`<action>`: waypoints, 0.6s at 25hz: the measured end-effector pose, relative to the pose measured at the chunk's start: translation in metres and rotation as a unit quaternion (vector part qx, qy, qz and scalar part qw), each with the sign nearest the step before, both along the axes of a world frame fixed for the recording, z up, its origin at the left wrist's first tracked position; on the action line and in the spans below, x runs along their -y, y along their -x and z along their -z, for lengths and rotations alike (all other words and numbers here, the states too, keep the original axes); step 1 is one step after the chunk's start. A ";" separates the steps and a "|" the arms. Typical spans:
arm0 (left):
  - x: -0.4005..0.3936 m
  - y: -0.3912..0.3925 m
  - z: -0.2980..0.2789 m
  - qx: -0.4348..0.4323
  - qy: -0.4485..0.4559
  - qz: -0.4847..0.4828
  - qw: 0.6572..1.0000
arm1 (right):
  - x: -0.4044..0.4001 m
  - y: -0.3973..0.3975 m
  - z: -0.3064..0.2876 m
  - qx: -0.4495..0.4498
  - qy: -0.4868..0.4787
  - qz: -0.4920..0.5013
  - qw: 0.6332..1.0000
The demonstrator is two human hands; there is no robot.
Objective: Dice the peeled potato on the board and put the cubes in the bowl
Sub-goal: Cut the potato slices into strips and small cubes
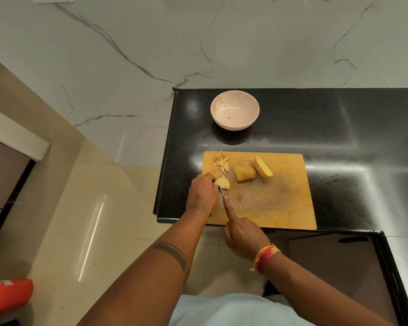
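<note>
A wooden cutting board (280,203) lies on the black counter. On it are a sliced potato half (245,173), an uncut half (263,170) and a heap of small cubes (221,161) at the far left corner. My left hand (201,194) holds a small stack of potato slices (223,182) with curled fingers. My right hand (242,234) grips a knife (221,191), index finger stretched along its spine, and the blade is in the stack. A pale pink bowl (234,112) stands beyond the board with nothing in it.
The black counter (339,128) ends just left of the board, where tiled floor lies below. A marble wall (151,55) backs the counter. An orange slipper (7,295) shows at the lower left.
</note>
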State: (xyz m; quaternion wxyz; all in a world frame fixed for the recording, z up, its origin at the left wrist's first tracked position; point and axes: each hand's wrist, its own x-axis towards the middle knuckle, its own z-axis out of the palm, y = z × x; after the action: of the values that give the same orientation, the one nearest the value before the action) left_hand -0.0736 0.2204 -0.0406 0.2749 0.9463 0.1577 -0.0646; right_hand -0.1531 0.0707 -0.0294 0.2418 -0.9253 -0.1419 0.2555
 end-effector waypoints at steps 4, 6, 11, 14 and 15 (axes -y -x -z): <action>-0.001 -0.001 -0.001 0.014 0.026 -0.013 0.999 | 0.010 0.003 -0.004 0.008 -0.020 0.000 1.000; -0.004 0.002 0.000 0.021 0.041 -0.007 0.999 | 0.016 0.002 -0.004 0.030 -0.032 0.013 0.999; 0.000 0.010 0.002 -0.004 0.062 0.019 0.998 | 0.017 0.004 0.003 0.023 -0.040 0.075 0.996; 0.003 0.003 0.002 -0.017 0.048 0.013 0.999 | 0.006 0.002 0.007 0.000 -0.043 0.095 0.995; 0.004 0.000 0.001 -0.017 0.045 0.008 0.999 | 0.003 0.000 0.008 -0.004 -0.042 0.096 0.995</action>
State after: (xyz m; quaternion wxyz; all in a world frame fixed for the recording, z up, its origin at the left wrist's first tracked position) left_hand -0.0738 0.2167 -0.0420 0.3135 0.9331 0.1514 -0.0900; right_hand -0.1527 0.0682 -0.0371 0.3043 -0.9225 -0.0622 0.2290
